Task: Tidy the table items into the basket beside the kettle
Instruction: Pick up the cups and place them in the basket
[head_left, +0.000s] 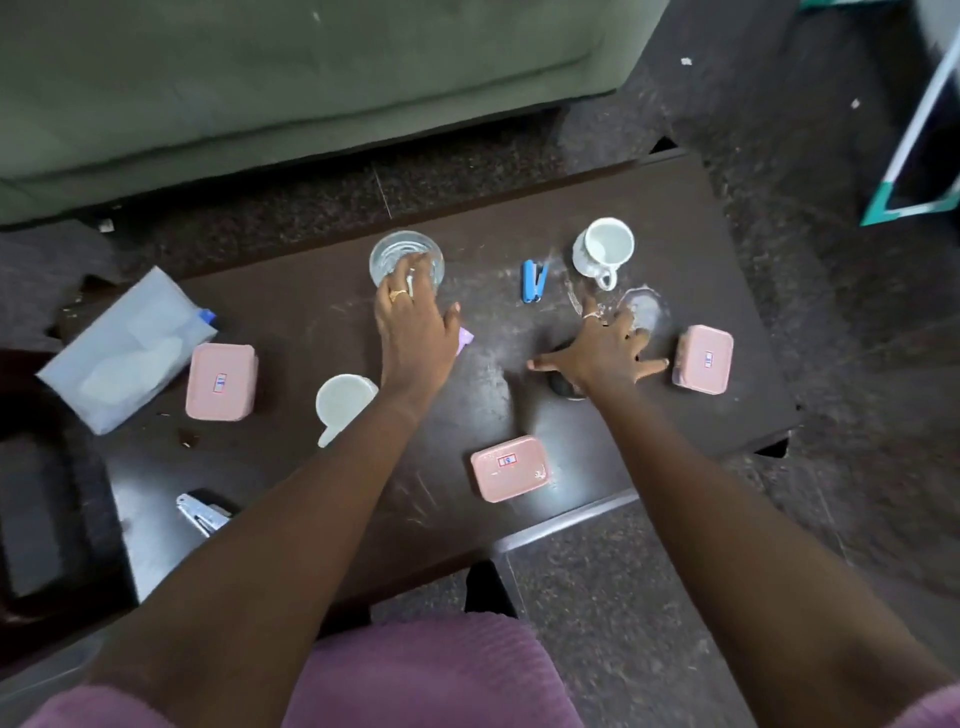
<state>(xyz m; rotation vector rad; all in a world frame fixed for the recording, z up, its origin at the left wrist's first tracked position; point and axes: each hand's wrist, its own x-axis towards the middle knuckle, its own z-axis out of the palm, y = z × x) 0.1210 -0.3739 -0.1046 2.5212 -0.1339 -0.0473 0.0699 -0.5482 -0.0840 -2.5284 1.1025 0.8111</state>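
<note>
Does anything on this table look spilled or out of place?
Yes: whitish smears streak the middle of the dark table, from the blue stapler toward the near pink box. They look like spilled powder or scuffs; I cannot tell which.

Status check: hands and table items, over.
Left hand on the glass, grip unclear. Right hand open, spread over a dark round thing. Blue stapler lies untouched between the hands.
</note>
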